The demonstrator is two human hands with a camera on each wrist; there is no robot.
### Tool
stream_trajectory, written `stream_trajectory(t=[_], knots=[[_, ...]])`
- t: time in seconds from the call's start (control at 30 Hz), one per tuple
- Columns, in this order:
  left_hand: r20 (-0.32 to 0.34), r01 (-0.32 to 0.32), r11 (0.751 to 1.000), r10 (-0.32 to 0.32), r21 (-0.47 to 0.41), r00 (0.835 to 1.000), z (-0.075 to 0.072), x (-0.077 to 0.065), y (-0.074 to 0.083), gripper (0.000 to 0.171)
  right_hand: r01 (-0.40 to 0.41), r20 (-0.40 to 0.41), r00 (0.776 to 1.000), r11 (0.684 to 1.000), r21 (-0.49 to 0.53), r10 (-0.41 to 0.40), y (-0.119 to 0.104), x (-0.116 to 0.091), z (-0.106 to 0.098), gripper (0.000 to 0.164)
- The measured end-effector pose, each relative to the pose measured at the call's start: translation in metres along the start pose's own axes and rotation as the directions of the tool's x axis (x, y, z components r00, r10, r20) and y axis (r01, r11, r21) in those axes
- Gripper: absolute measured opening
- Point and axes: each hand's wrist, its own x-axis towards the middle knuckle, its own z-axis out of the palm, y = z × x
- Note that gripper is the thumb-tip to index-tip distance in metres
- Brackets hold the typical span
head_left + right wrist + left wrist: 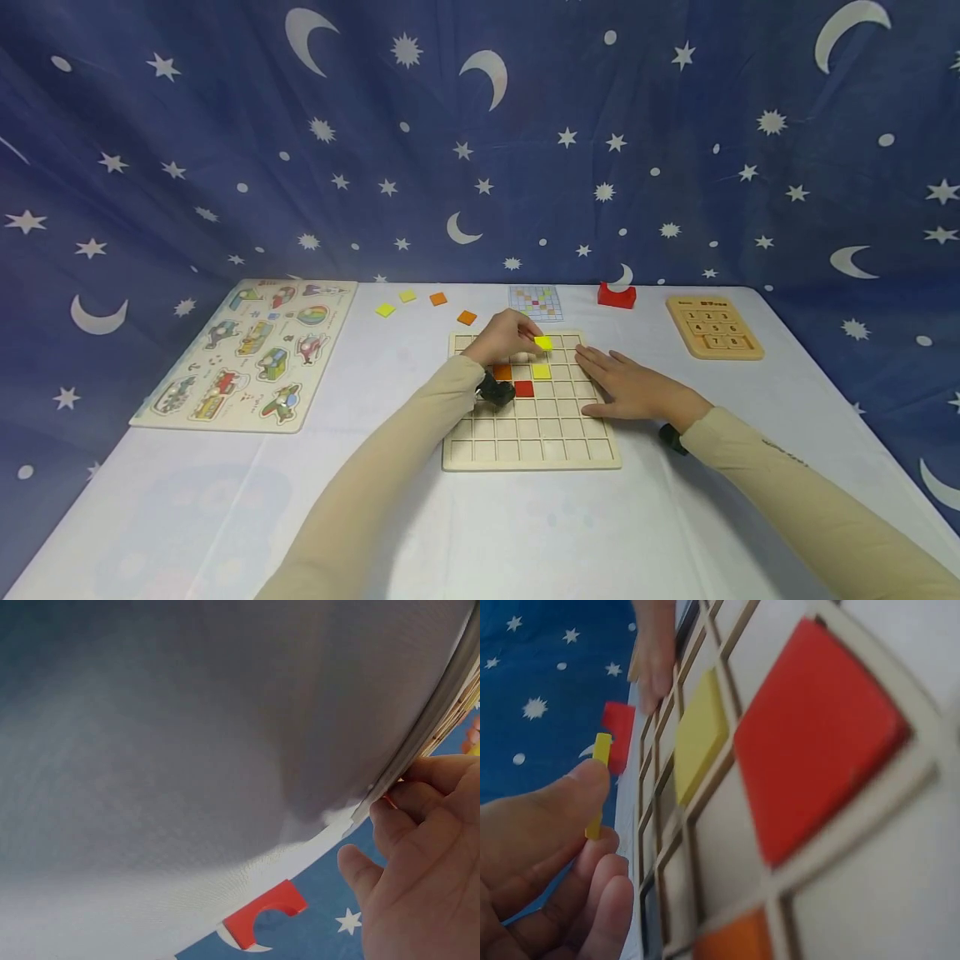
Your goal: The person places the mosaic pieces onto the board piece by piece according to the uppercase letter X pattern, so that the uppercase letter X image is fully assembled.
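Between thumb and fingers my left hand (507, 335) pinches a yellow square tile (543, 342), held over the far part of the wooden grid board (528, 451). The left wrist view shows that tile (601, 748) edge-on, above the board's surface. Set in the board's cells are a red tile (523, 389), another yellow tile (541, 371) and an orange tile (502, 372), partly behind the left wrist. My right hand (633, 388) rests on the board's right edge with its fingers extended; in the right wrist view its fingertips (409, 796) are at the board's side.
Loose yellow tiles (386, 310) and orange tiles (467, 317) lie beyond the board at left. A coloured pattern card (536, 303) and a red block (617, 296) are at the back. A picture puzzle board (247, 354) lies left, a wooden number puzzle (715, 327) right.
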Motion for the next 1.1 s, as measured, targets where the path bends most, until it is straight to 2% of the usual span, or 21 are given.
stream_trajectory(t=[0.17,0.37,0.7,1.1], knots=[[0.027,-0.007,0.998,0.005,0.065,1.0,0.01,0.005,0.004,0.023,-0.004,0.01,1.0,1.0,0.006,0.004,0.0,0.001,-0.001,0.09],[0.03,-0.005,0.993,0.002,0.116,1.0,0.016,0.009,0.005,0.021,-0.008,0.014,1.0,1.0,0.006,0.008,-0.001,0.001,-0.001,0.09],[0.032,0.006,0.989,-0.011,0.147,0.999,0.018,0.008,0.016,0.021,-0.011,0.016,1.0,1.0,-0.008,0.011,0.0,0.001,-0.001,0.091],[0.032,0.004,0.981,-0.011,0.195,0.999,0.021,0.009,0.019,0.023,-0.004,0.013,1.0,1.0,-0.005,0.004,-0.001,0.0,-0.002,0.09]])
